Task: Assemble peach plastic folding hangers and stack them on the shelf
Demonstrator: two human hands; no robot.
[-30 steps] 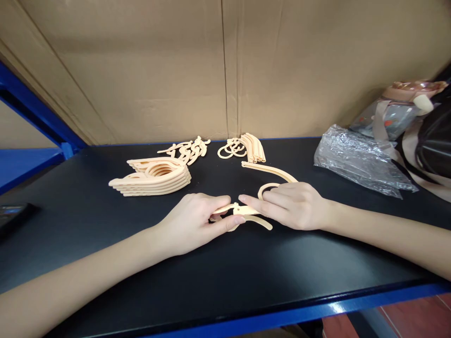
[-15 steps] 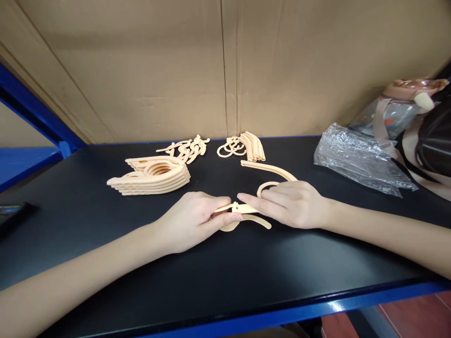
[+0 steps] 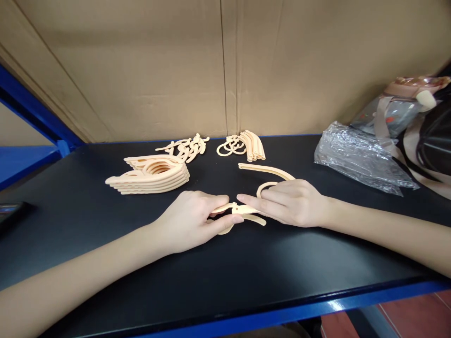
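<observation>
My left hand (image 3: 192, 221) is closed in a pinch on a peach plastic hanger hook (image 3: 255, 218), whose curved end sticks out below the fingers. My right hand (image 3: 296, 204) grips a matching hanger body (image 3: 266, 169); one long arm curves out behind the knuckles and a round loop shows beside the fingers. Between my fingertips, the holed end of the hanger body (image 3: 243, 209) meets the left hand's piece. Fingers hide how far the two are joined.
A stack of folded hangers (image 3: 151, 180) lies to the left. Behind are loose hooks (image 3: 192, 148), a pile of curved arms (image 3: 252, 145) and rings (image 3: 230, 146). Crumpled clear plastic (image 3: 359, 157), a strapped bottle (image 3: 391, 112) and a dark bag (image 3: 430, 141) stand right. A phone-like object (image 3: 12, 211) sits left.
The hook's free end has shifted slightly left and up under my fingers. The hanger body's long arm has tipped a little left and down. Both hands keep their grip.
</observation>
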